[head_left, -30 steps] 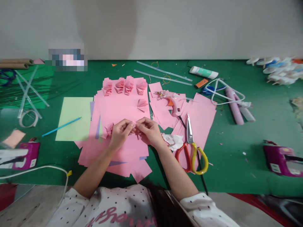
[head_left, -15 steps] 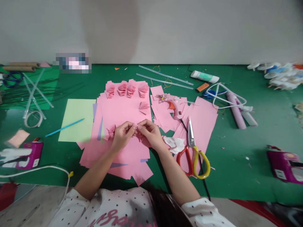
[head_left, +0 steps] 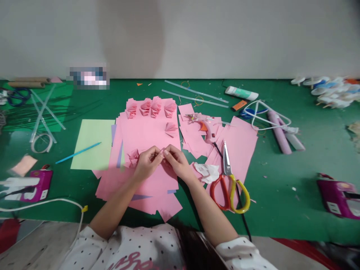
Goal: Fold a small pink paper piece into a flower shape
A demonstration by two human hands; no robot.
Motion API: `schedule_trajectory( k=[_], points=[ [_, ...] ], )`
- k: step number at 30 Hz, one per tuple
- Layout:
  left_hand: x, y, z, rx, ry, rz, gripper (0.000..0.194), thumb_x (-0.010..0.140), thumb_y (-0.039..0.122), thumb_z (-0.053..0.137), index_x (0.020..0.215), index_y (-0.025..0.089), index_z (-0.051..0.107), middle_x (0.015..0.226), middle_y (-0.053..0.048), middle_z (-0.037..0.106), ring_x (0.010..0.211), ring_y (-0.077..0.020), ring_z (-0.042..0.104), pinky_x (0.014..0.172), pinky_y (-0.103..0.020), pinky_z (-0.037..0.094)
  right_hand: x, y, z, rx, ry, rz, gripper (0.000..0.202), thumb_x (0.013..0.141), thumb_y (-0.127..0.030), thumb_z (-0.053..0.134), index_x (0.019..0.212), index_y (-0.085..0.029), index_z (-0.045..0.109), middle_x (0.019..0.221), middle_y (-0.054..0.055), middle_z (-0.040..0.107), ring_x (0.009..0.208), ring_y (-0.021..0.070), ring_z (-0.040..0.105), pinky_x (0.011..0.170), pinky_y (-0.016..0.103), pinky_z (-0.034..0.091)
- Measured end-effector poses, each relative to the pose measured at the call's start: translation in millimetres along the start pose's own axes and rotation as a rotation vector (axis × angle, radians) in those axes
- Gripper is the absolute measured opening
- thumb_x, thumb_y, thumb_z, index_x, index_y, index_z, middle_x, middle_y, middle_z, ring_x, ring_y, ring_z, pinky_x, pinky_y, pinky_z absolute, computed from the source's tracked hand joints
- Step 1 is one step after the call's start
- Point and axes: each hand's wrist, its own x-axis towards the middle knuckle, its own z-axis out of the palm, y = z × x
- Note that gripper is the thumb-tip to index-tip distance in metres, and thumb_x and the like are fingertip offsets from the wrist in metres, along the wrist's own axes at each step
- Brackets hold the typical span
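Note:
My left hand (head_left: 147, 161) and my right hand (head_left: 177, 161) meet fingertip to fingertip above a stack of pink paper sheets (head_left: 140, 131). Both are closed in a pinch on a small piece of folded pink paper (head_left: 162, 150), mostly hidden by the fingers. Just left of my left hand lies a loose pleated pink paper piece (head_left: 131, 157). Several pleated pink fans (head_left: 155, 107) stand along the stack's far edge, and one more fan (head_left: 170, 128) rests beyond my right hand.
Right of the stack lie a pink glue gun (head_left: 206, 127), scissors with red and yellow handles (head_left: 228, 187) and crumpled white tissue (head_left: 207, 172). A blue pencil (head_left: 78, 152) crosses a light green sheet (head_left: 90, 131) on the left. Purple power boxes (head_left: 42, 183) sit at both sides.
My fingertips have drawn closer together, and less of the pink paper between them shows. The whole view has shifted slightly; the things on the table have stayed in place.

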Motion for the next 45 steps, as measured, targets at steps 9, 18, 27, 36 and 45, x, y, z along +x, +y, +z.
schedule_trajectory(
  k=[9, 18, 27, 36, 45],
  points=[
    [1.5, -2.3, -2.6, -0.072, -0.054, -0.027, 0.033, 0.096, 0.044, 0.06, 0.077, 0.02, 0.049, 0.066, 0.005, 0.045, 0.059, -0.0094, 0.04, 0.057, -0.025, 0.033, 1.6, 1.8, 4.6, 0.02, 0.059, 0.003, 0.05, 0.09, -0.071, 0.064, 0.077, -0.023, 0.054, 0.062, -0.004, 0.053, 0.054, 0.0123, 0.045, 0.056, 0.029, 0.035],
    [0.8, -3.3, -6.7, 0.023, -0.15, -0.013, 0.03, 0.095, 0.04, 0.06, 0.076, 0.019, 0.049, 0.068, 0.004, 0.046, 0.062, -0.01, 0.041, 0.06, -0.025, 0.034, -0.3, 0.4, 3.7, -0.153, 0.08, -0.068, 0.055, 0.093, -0.073, 0.056, 0.069, -0.023, 0.052, 0.059, -0.004, 0.047, 0.056, 0.0131, 0.041, 0.056, 0.029, 0.033],
    [-0.5, -9.9, -4.2, 0.039, -0.1, 0.051, 0.025, 0.095, 0.037, 0.06, 0.079, 0.019, 0.052, 0.069, 0.004, 0.049, 0.062, -0.01, 0.044, 0.06, -0.024, 0.036, -3.2, 0.8, 10.2, -0.267, 0.204, -0.173, 0.047, 0.098, -0.063, 0.053, 0.071, -0.024, 0.05, 0.062, -0.003, 0.05, 0.059, 0.0144, 0.044, 0.06, 0.03, 0.035],
    [0.7, -2.3, -1.4, -0.068, -0.063, 0.015, 0.021, 0.089, 0.033, 0.062, 0.076, 0.019, 0.052, 0.065, 0.004, 0.051, 0.06, -0.0092, 0.046, 0.058, -0.024, 0.038, -4.4, 1.4, 10.3, -0.32, 0.228, -0.173, 0.055, 0.101, -0.07, 0.041, 0.07, -0.025, 0.047, 0.062, -0.003, 0.047, 0.058, 0.0152, 0.043, 0.06, 0.031, 0.034],
    [3.3, -2.4, -3.8, -0.135, -0.051, -0.01, 0.024, 0.087, 0.037, 0.065, 0.076, 0.02, 0.052, 0.062, 0.005, 0.051, 0.056, -0.0086, 0.048, 0.055, -0.023, 0.04, -3.8, 4.2, 9.4, -0.312, 0.238, -0.175, 0.064, 0.105, -0.071, 0.027, 0.065, -0.024, 0.047, 0.059, -0.001, 0.047, 0.057, 0.0163, 0.044, 0.062, 0.033, 0.034]
  ],
)
